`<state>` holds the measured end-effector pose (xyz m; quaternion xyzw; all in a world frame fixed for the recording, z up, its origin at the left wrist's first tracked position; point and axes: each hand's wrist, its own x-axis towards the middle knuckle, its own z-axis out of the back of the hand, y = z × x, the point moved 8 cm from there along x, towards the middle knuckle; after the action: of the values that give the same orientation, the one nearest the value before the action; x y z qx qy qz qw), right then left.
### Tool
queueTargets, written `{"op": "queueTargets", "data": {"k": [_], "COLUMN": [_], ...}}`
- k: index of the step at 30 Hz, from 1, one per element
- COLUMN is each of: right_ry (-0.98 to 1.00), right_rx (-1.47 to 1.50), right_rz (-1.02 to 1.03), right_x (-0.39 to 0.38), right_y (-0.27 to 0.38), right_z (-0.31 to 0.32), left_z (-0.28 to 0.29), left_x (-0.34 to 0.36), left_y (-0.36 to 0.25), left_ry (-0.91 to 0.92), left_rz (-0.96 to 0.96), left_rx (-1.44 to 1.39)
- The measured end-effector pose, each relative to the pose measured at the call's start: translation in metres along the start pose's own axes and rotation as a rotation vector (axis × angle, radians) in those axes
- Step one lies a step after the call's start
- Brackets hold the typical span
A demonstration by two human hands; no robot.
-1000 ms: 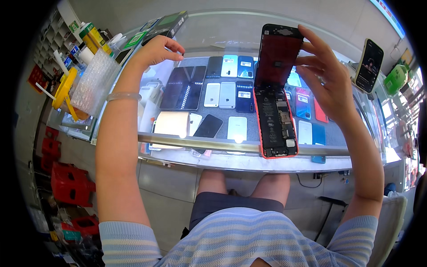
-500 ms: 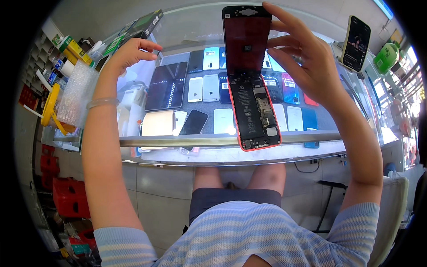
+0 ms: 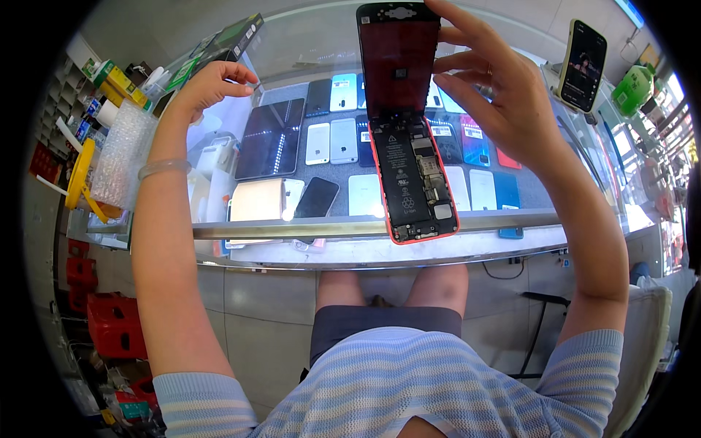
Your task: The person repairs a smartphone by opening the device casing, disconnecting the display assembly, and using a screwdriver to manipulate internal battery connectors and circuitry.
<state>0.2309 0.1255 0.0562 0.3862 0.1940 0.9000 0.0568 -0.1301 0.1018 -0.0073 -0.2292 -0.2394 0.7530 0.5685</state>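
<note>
My right hand (image 3: 496,98) grips the raised black screen panel (image 3: 398,58) of an opened red-rimmed phone (image 3: 412,182), whose battery and inner boards show. The panel stands upright, joined at the top end of the phone's body, which lies on the glass counter (image 3: 307,230). My left hand (image 3: 219,91), with a pale bangle on the wrist, hovers over the counter's left part with fingers bent and apart, near a black flat box (image 3: 241,36). Under the glass are several phones (image 3: 318,142) and a dark tablet (image 3: 266,139).
At left stand a yellow bucket (image 3: 80,175), bubble wrap (image 3: 124,160) and bottles (image 3: 117,84). At right a phone (image 3: 580,66) stands upright beside a green jug (image 3: 631,91). Red plastic stools (image 3: 109,321) are below left; a chair (image 3: 642,336) is at right.
The view has shifted. The opened phone and my right hand appear further left and higher, the screen held more upright. My left hand appears further left, its fingers still bent.
</note>
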Motion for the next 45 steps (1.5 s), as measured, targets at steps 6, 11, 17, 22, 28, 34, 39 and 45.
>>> {"op": "queueTargets", "data": {"k": [6,11,17,22,28,34,39,45], "right_ry": [-0.007,0.028,0.289,0.425,0.425,0.482,0.380,0.217], "right_rx": [0.019,0.002,0.329,0.390,0.379,0.345,0.244,0.161], "right_rz": [0.016,-0.004,-0.039,-0.133,-0.159,-0.229,-0.149,-0.124], "right_x": [0.000,-0.002,-0.005,-0.011,-0.013,-0.012,-0.014,-0.019], "right_y": [-0.003,-0.006,-0.014,-0.015,-0.020,-0.024,-0.015,-0.025], "right_z": [0.000,-0.001,-0.022,-0.035,-0.036,-0.039,-0.029,-0.027], "left_z": [0.001,0.001,0.000,-0.001,-0.002,0.002,-0.001,0.006], "left_x": [-0.004,0.005,0.010,0.008,0.013,0.005,0.005,-0.002], "left_y": [-0.008,-0.007,0.000,0.002,0.002,0.000,-0.009,-0.001], "left_ry": [-0.074,-0.119,-0.145,-0.122,-0.097,-0.129,-0.081,-0.062], "left_rz": [0.041,-0.041,-0.115,-0.118,-0.119,-0.083,-0.091,-0.051], "left_rx": [0.047,0.139,0.076,0.050,0.041,0.122,0.101,-0.033]}}
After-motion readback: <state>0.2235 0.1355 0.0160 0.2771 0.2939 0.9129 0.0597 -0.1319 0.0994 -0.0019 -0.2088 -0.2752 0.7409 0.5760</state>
